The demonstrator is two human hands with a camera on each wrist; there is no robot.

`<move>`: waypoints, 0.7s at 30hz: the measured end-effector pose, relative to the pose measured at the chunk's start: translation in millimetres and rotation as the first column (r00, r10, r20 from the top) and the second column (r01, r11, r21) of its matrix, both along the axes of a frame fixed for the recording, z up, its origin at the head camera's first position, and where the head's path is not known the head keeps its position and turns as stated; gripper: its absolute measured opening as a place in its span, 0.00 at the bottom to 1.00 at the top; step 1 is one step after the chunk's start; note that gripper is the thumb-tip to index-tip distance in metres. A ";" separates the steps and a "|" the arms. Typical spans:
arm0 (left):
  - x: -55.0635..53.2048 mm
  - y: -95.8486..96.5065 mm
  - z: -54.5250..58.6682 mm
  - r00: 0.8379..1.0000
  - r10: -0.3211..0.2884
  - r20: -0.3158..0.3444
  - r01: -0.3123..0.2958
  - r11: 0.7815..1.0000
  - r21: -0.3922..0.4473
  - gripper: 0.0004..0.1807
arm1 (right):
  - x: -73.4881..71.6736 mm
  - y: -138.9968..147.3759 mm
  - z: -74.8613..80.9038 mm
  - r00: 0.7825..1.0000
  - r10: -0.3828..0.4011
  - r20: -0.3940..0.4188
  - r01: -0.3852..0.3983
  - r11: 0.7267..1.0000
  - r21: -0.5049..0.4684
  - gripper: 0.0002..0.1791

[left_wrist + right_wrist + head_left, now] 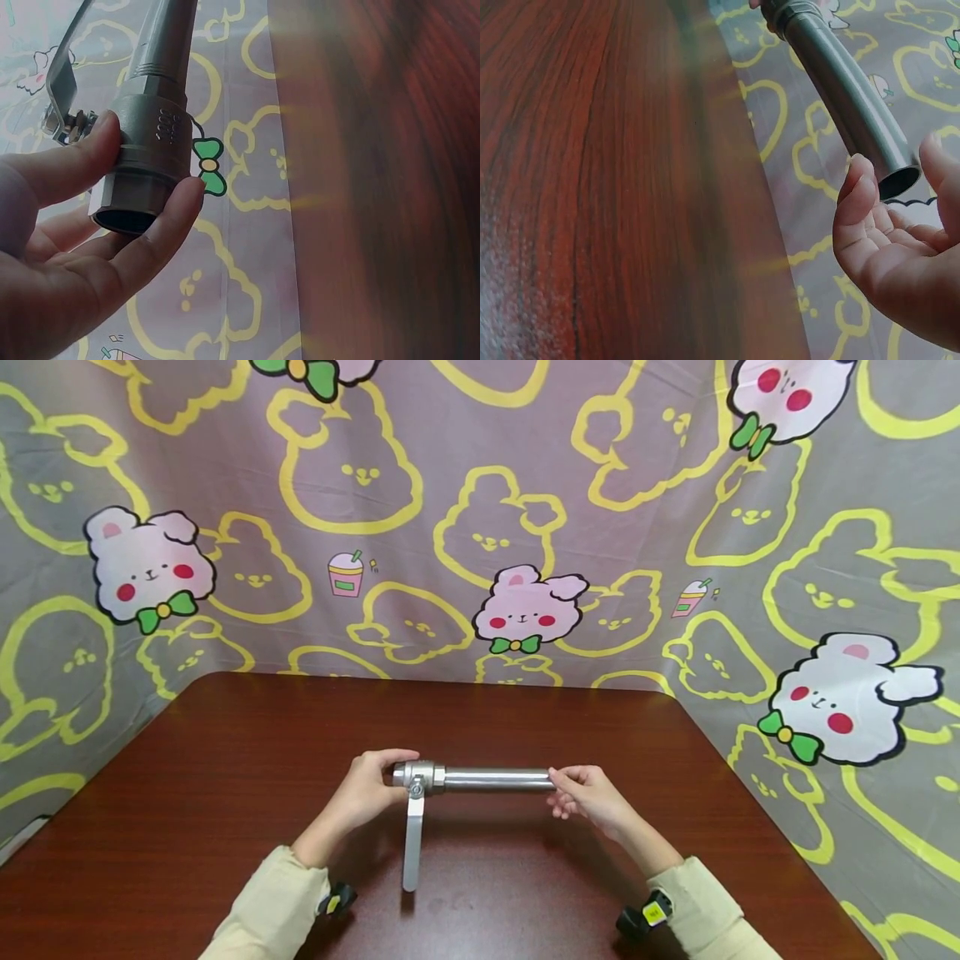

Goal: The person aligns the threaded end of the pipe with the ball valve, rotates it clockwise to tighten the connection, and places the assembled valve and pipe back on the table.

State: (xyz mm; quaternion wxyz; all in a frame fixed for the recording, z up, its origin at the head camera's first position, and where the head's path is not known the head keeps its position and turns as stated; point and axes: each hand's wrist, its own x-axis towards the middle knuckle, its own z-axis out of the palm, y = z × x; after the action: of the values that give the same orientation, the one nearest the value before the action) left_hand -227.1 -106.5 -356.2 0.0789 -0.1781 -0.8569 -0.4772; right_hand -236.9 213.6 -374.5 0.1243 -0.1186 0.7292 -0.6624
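Ball valve (422, 771) and steel pipe (495, 779) meet end to end in a level line, between your hands and apparently clear of the table (225, 760); the height cannot be told. Lever (412, 852) points back toward you.

Left hand (363, 789): thumb and fingers curled round the valve's free end, thumb tip close by the lever's pivot. Right hand (592, 797): thumb and forefinger pinch the pipe's far end, the other fingers loosely bent beneath.

Step in hand, as I judge it: steadying both pieces in one line. Carry most of the weight on your left, where the body looks heaviest. Your right pinch sits right at the rim, on smooth metal, so a slip is likely if the pipe twists; a little more finger wrap further in would help. Hold both wrists at matching height so the joint at the hex collar (439, 776) takes no bending. Mind the lever: brushing it could rock the whole piece. How firmly the joint is seated, you can't tell from these views.
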 end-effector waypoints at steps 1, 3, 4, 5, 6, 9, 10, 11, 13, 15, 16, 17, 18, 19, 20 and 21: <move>0.0 0.0 0.1 1.000 0.002 -0.005 -0.002 1.000 -0.002 0.23 | 0.1 0.2 0.0 1.000 0.002 -0.002 -0.002 1.000 -0.007 0.18; 0.1 -0.1 0.2 1.000 0.004 -0.018 -0.004 1.000 -0.009 0.23 | 0.0 0.5 -0.6 1.000 0.015 -0.016 -0.016 1.000 -0.011 0.20; 0.0 -0.2 0.0 1.000 0.004 -0.024 -0.004 1.000 -0.013 0.23 | -0.1 0.5 -1.0 0.999 0.025 -0.021 -0.025 1.000 -0.012 0.22; -0.1 -0.4 -0.3 1.000 0.005 -0.027 -0.005 1.000 -0.015 0.23 | 0.1 0.7 -1.4 0.999 0.033 -0.027 -0.034 0.999 -0.012 0.24; 0.0 -0.4 -0.5 1.000 0.006 -0.028 -0.007 1.000 -0.015 0.23 | 0.1 0.7 -1.9 0.999 0.040 -0.035 -0.040 0.999 -0.009 0.26; -0.2 -1.0 -1.1 0.999 0.002 -0.033 -0.002 1.000 -0.018 0.22 | -0.3 1.1 -3.9 0.997 0.053 -0.052 -0.053 0.999 -0.005 0.26; 0.0 -1.0 -1.0 0.999 0.001 -0.033 -0.002 1.000 -0.016 0.22 | -0.5 1.3 -4.6 0.997 0.054 -0.053 -0.055 0.998 -0.008 0.26; 0.0 -1.1 -1.1 1.000 0.000 -0.032 0.000 1.000 -0.014 0.22 | -0.7 1.5 -5.2 0.997 0.056 -0.055 -0.057 0.998 -0.012 0.25; -0.1 -1.3 -1.3 1.000 -0.001 -0.030 0.001 1.000 -0.012 0.22 | -1.6 2.0 -6.8 0.997 0.061 -0.055 -0.062 0.998 -0.020 0.24; -0.1 -1.3 -1.3 1.000 0.000 -0.027 0.000 1.000 -0.010 0.22 | -2.2 2.4 -7.7 0.997 0.068 -0.048 -0.069 0.997 -0.031 0.22; -0.2 -1.2 -1.3 1.000 0.002 -0.025 -0.003 1.000 -0.009 0.22 | -2.3 2.7 -8.0 0.996 0.073 -0.045 -0.074 0.997 -0.034 0.20; -0.2 -1.3 -1.4 1.000 0.003 -0.026 -0.003 1.000 -0.010 0.22 | -2.3 2.9 -8.0 0.996 0.079 -0.043 -0.080 0.996 -0.036 0.19; -0.3 -1.3 -1.4 1.000 0.004 -0.026 -0.005 1.000 -0.011 0.22 | -2.4 3.0 -7.9 0.996 0.083 -0.040 -0.085 0.996 -0.036 0.17; -0.5 -1.4 -1.5 1.000 0.005 -0.026 -0.005 1.000 -0.012 0.22 | -2.3 2.9 -7.7 0.995 0.088 -0.039 -0.089 0.996 -0.031 0.15; -0.6 -1.4 -1.4 1.000 0.005 -0.026 -0.005 1.000 -0.010 0.22 | -2.3 2.9 -7.4 0.995 0.092 -0.034 -0.093 0.995 -0.027 0.14; -0.7 -1.3 -1.4 1.000 0.005 -0.026 -0.005 1.000 -0.009 0.22 | -2.3 2.7 -7.0 0.995 0.093 -0.029 -0.094 0.995 -0.019 0.14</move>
State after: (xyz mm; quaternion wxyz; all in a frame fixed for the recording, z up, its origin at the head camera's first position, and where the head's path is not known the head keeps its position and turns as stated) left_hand -227.8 -107.8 -357.6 0.0904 -0.1825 -0.8585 -0.4707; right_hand -239.2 216.3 -381.5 0.1435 -0.1633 0.7177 -0.6616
